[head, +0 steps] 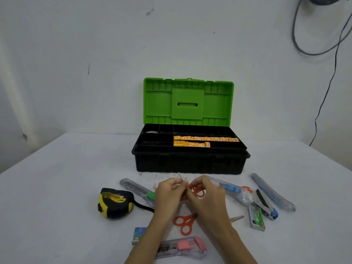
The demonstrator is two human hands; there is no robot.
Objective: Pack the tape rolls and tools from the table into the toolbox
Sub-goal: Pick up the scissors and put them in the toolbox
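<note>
Scissors [197, 190], orange-handled, pinched between left hand [168, 191] and right hand [206, 191] (light, rigid; likely safest held by the loops, blades closed).

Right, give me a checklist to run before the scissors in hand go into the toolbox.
1. Toolbox lid open: ok.
2. Free tray space: ok, the black compartments left of the tape rolls look unfilled.
3. Grip: ok, left hand and right hand both hold the orange scissors.
4. Blades closed: cannot tell, only a thin metal tip shows above the left hand.
5. Path to the box: ok, nothing stands between hands and box.
6. Table finished: not ok, tape measure and cutters remain.
</note>
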